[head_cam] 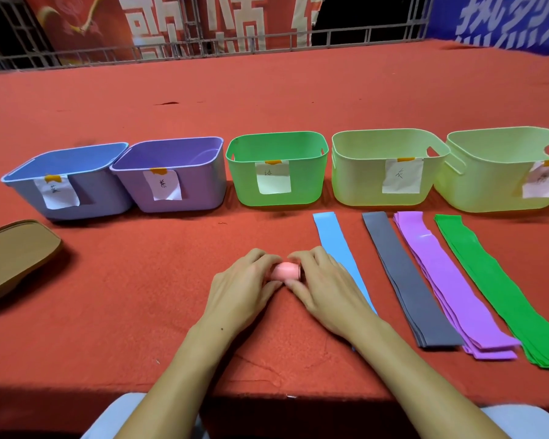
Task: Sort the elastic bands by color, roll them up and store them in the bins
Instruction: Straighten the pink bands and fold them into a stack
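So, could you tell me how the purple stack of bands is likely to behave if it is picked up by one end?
The purple stack would probably droop: its strips look thin and lie wavy on the red cloth. The layers are fanned at the near end, so they may slide apart. It is likely light.

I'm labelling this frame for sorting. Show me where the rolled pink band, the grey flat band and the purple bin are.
Rolled pink elastic band [285,270]: head view, middle of the roll between both hands.
Flat grey elastic band [406,280]: head view, mid-length of the strip.
Purple plastic bin [200,188]: head view, front wall.
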The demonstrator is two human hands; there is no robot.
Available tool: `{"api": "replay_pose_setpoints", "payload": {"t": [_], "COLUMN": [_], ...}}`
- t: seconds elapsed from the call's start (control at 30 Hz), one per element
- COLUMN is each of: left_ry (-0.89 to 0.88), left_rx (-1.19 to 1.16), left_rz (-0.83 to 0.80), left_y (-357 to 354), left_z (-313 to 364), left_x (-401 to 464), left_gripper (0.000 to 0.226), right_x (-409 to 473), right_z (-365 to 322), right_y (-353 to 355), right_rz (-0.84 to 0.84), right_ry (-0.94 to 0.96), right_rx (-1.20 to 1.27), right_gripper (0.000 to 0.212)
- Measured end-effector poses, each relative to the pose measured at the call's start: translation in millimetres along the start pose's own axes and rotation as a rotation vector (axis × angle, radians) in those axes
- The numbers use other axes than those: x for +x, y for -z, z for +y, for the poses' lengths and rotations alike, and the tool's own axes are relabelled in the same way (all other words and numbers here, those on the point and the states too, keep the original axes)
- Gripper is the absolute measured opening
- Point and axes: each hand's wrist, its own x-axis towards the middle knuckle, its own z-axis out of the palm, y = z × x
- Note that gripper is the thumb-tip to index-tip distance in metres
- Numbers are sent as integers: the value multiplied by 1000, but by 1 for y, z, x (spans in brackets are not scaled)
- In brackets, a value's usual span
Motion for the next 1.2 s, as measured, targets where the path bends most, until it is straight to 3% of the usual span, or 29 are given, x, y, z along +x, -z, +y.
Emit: {"api": "replay_pose_setpoints", "payload": {"t": [0.23,0.37,0.43,0.57,0.73,1.0,1.2], "left_ry": [-34,-68,-67,-94,-162,-281,-312], "left_rx": [-6,-25,-96,-282,-451,-502,-503], "left_rz": [-13,2,26,60,129,292,182], "left_y": [-6,-7,-4,4,12,33,35], "left_z": [-3,-3,-3,-4,2,52,111], "left_x": [4,1,-1,-6,-11,9,53], "left_gripper": [36,37,41,38,42,37,47], "right_x": [4,5,4,2,-5,-22,-30], "right_z": [4,4,2,-1,-2,18,71], "right_y": [-4,-3,2,10,24,77,136], "right_rz": [20,14,25,73,114,247,275], "right_ry": [-7,-16,-18,15,84,178,155], "right_rx": [18,4,57,244,289,289,280], "right_gripper": [38,43,51,37,38,38,39]}}
